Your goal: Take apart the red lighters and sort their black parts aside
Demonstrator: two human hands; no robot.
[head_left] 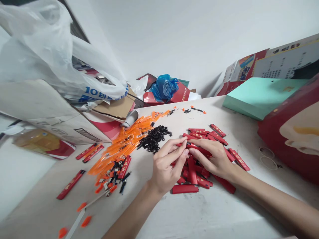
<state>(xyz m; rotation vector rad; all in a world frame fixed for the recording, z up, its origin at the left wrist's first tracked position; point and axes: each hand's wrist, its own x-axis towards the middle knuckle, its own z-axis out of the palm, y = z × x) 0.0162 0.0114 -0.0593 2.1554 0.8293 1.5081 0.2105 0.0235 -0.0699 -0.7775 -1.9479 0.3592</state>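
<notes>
Many red lighters (199, 166) litter a white table (199, 212) — white wall (174, 33) behind.

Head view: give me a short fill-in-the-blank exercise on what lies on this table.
1. Both hands, left hand and right hand, meet over a pile of ____ lighter bodies.
2. The heap of small parts beside the left hand is ____ in colour.
3. The long translucent strips left of that heap are ____.
4. The flat box at the far right is ____.

Missing words: red; black; orange; green
</notes>
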